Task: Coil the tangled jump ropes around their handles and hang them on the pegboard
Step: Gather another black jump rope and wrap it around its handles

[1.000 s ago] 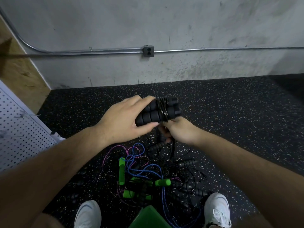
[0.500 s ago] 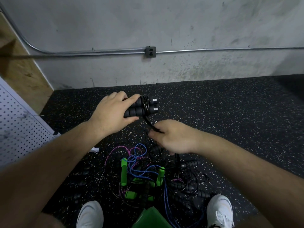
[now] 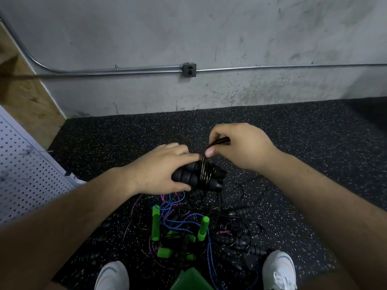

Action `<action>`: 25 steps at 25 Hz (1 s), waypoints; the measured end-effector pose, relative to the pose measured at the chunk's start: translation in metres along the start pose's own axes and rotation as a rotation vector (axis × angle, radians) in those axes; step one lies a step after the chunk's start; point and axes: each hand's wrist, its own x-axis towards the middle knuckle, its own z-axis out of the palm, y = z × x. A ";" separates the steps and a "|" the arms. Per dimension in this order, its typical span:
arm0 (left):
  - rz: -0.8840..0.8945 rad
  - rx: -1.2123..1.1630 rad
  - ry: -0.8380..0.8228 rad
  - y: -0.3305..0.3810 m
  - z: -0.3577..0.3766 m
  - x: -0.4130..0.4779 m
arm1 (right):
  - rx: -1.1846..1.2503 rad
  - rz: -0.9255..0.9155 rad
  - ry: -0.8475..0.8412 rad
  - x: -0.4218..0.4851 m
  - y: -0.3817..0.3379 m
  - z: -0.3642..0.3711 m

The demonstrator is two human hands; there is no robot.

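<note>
White pegboard [image 3: 25, 174] stands well to the left of the 2 black handles [image 3: 186, 177], apart from them. Nearer, the left hand [image 3: 159, 172] grips those 2 handles side by side, fingers curled over the top and thumb underneath, holding them above the speckled rubber floor [image 3: 314, 164]. Black cord [image 3: 206, 174] is wound in several turns around the handles, just right of the left fingertips. Directly below the handles, on the floor, lies the tangle of ropes [image 3: 188, 227]: blue and pink cords, green handles [image 3: 155, 222] and more black ones, though which cord joins which handle is hard to tell. Just above and right of the black handles, the right hand [image 3: 238, 147] pinches the free run of cord between thumb and curled fingers, taut up from the coil.
</note>
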 end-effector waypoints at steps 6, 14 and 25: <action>-0.049 -0.268 0.104 0.023 -0.022 -0.006 | 0.756 0.055 -0.143 0.002 0.032 0.022; -0.269 -0.092 0.266 -0.006 -0.014 -0.001 | 0.591 0.195 -0.381 -0.015 -0.018 0.071; -0.377 0.011 0.153 -0.042 -0.002 -0.005 | -0.039 -0.067 -0.253 -0.026 -0.055 0.011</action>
